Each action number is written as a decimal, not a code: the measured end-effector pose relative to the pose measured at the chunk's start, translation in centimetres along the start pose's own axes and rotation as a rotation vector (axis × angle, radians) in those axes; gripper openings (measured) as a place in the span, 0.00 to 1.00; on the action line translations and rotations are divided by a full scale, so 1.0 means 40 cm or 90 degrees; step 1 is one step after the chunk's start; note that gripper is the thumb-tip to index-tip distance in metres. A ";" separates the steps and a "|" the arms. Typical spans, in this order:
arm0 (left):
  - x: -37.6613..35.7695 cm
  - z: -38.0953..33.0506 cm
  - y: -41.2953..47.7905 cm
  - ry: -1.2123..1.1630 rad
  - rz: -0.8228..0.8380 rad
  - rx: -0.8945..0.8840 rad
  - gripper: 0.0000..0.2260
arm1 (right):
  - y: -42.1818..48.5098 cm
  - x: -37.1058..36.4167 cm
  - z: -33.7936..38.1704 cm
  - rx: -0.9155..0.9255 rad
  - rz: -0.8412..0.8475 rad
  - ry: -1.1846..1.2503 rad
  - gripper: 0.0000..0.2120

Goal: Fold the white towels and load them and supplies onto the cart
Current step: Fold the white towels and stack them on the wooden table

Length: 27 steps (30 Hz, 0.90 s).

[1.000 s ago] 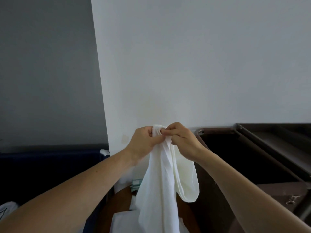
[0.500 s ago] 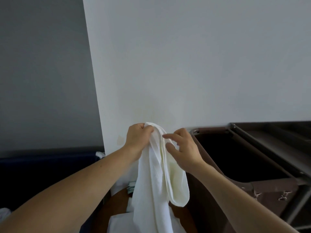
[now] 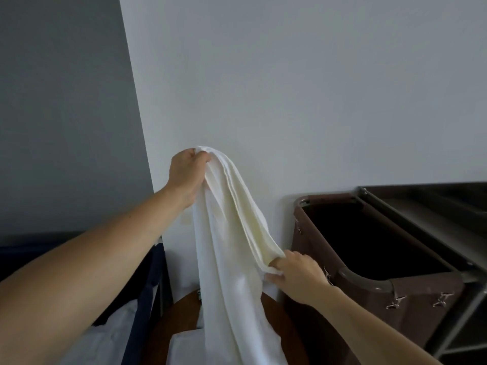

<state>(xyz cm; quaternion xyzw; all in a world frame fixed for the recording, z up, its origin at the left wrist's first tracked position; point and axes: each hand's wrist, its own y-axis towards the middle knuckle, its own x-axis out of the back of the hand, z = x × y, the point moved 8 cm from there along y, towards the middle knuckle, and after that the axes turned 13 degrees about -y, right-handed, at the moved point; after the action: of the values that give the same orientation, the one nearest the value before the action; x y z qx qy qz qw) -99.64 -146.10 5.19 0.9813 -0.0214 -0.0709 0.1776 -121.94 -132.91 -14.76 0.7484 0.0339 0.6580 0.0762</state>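
The left hand (image 3: 187, 172) is raised in front of the white wall (image 3: 303, 88), a little toward 9 o'clock from the middle of the view. Its fingers are curled tight round the bunched top of a white towel (image 3: 226, 233). From that grip most of the towel hangs straight down toward 6 o'clock and runs out of the bottom edge. A doubled layer of it slopes off toward 4 o'clock. The right hand (image 3: 296, 276) holds that layer at its low end, at about 5 o'clock from the left hand, pinching the edge of the cloth between thumb and fingers. Both hands hold the one towel, well apart, the left high and the right low.

At 3 o'clock stands the cart (image 3: 434, 222), with a brown linen bag (image 3: 421, 299) hung open in its metal frame; the bag's inside is dark. The right hand is near the bag's rounded near rim.

At 6 o'clock, partly behind the hanging cloth, a round wooden table (image 3: 184, 316) carries a folded white towel (image 3: 184, 347). At 7 o'clock a dark blue hamper (image 3: 147, 285) holds white linen (image 3: 110, 341). A grey wall (image 3: 60, 114) fills 10 o'clock.
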 end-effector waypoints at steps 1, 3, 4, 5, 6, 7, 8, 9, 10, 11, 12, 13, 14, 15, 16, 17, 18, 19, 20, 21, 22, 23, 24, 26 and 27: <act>0.018 0.002 0.009 0.006 0.006 -0.008 0.04 | 0.000 0.029 -0.016 0.006 -0.027 0.002 0.20; 0.071 0.019 0.033 0.027 -0.005 -0.008 0.05 | 0.005 0.099 -0.068 0.010 -0.065 0.029 0.17; 0.102 0.035 0.044 0.047 -0.013 -0.003 0.06 | 0.008 0.134 -0.101 0.013 -0.077 0.058 0.16; 0.131 0.055 0.053 0.071 -0.011 0.006 0.08 | 0.011 0.171 -0.134 0.015 -0.087 0.101 0.15; 0.154 0.077 0.058 0.088 0.006 0.018 0.10 | 0.016 0.206 -0.165 0.014 -0.097 0.145 0.16; 0.173 0.097 0.057 0.100 0.034 0.033 0.12 | 0.024 0.238 -0.189 0.009 -0.103 0.182 0.15; 0.191 0.115 0.053 0.110 0.064 0.046 0.13 | 0.035 0.266 -0.207 0.000 -0.107 0.209 0.14; 0.208 0.127 0.046 0.124 0.090 0.056 0.14 | 0.046 0.290 -0.218 -0.017 -0.110 0.224 0.15; 0.225 0.135 0.040 0.151 0.107 0.061 0.16 | 0.060 0.310 -0.224 -0.034 -0.113 0.226 0.15; 0.241 0.140 0.037 0.189 0.120 0.061 0.16 | 0.075 0.327 -0.229 -0.047 -0.115 0.220 0.16; 0.253 0.140 0.037 0.225 0.131 0.059 0.14 | 0.090 0.345 -0.230 -0.054 -0.115 0.210 0.16; 0.263 0.136 0.039 0.247 0.139 0.055 0.12 | 0.105 0.366 -0.226 -0.050 -0.115 0.203 0.16; 0.272 0.126 0.044 0.247 0.142 0.050 0.10 | 0.116 0.390 -0.217 -0.041 -0.115 0.200 0.15; 0.279 0.110 0.051 0.228 0.144 0.046 0.08 | 0.128 0.420 -0.206 -0.028 -0.113 0.200 0.15; 0.284 0.088 0.061 0.202 0.145 0.042 0.07 | 0.137 0.456 -0.195 -0.017 -0.113 0.198 0.15; 0.288 0.061 0.072 0.174 0.146 0.035 0.08 | 0.146 0.500 -0.188 -0.011 -0.124 0.193 0.15; 0.290 0.027 0.086 0.150 0.142 0.019 0.08 | 0.154 0.552 -0.185 -0.014 -0.153 0.185 0.15; 0.293 -0.014 0.102 0.126 0.128 -0.007 0.07 | 0.159 0.610 -0.188 -0.024 -0.201 0.184 0.15; 0.295 -0.059 0.118 0.099 0.106 -0.043 0.07 | 0.161 0.668 -0.193 -0.041 -0.265 0.201 0.15; 0.298 -0.103 0.133 0.072 0.078 -0.082 0.06 | 0.162 0.718 -0.200 -0.057 -0.339 0.240 0.14; 0.300 -0.142 0.144 0.051 0.048 -0.120 0.06 | 0.159 0.755 -0.203 -0.067 -0.405 0.299 0.13; 0.301 -0.171 0.150 0.044 0.023 -0.153 0.06 | 0.160 0.773 -0.203 -0.071 -0.448 0.358 0.12; 0.299 -0.187 0.153 0.052 0.014 -0.170 0.06 | 0.164 0.773 -0.199 -0.078 -0.446 0.397 0.14; 0.288 -0.179 0.156 0.091 0.048 -0.156 0.06 | 0.193 0.729 -0.187 -0.101 -0.321 0.392 0.24; 0.285 -0.163 0.156 0.107 0.074 -0.141 0.08 | 0.203 0.710 -0.190 -0.112 -0.262 0.355 0.27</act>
<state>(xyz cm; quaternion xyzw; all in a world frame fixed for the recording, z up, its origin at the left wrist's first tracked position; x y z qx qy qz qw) -87.53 -150.47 11.91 0.9552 -0.0554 0.0200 0.2900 -126.13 -136.12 15.27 0.5078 0.1469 0.8084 0.2589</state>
